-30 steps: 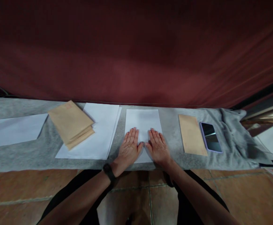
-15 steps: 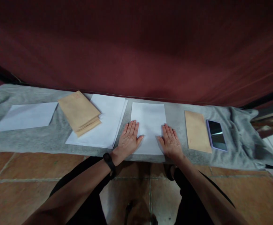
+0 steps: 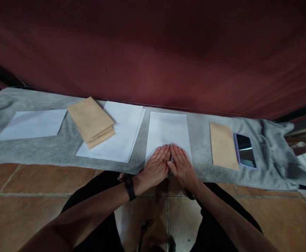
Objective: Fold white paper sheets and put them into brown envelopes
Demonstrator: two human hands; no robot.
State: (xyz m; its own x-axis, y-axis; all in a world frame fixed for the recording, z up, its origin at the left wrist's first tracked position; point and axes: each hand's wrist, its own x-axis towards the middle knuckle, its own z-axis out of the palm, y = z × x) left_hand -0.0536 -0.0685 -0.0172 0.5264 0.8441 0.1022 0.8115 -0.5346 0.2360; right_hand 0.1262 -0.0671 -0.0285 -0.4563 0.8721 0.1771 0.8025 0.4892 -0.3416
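Note:
A white sheet of paper (image 3: 168,131) lies in the middle of a grey cloth (image 3: 200,140). My left hand (image 3: 156,166) and my right hand (image 3: 182,166) rest flat on the sheet's near edge, fingers stretched out, fingertips nearly touching at the centre. Neither hand holds anything. A black band sits on my left wrist. The lower part of the sheet is hidden under my hands.
A stack of tan envelopes (image 3: 92,120) lies on white sheets (image 3: 121,136) to the left, with another white sheet (image 3: 32,124) farther left. One tan envelope (image 3: 223,145) and a phone (image 3: 244,150) lie to the right. A dark red curtain (image 3: 153,52) hangs behind. Tiled floor lies below.
Both hands were apart at the sheet's left and right sides half a second ago; they have slid together to the middle of its near edge.

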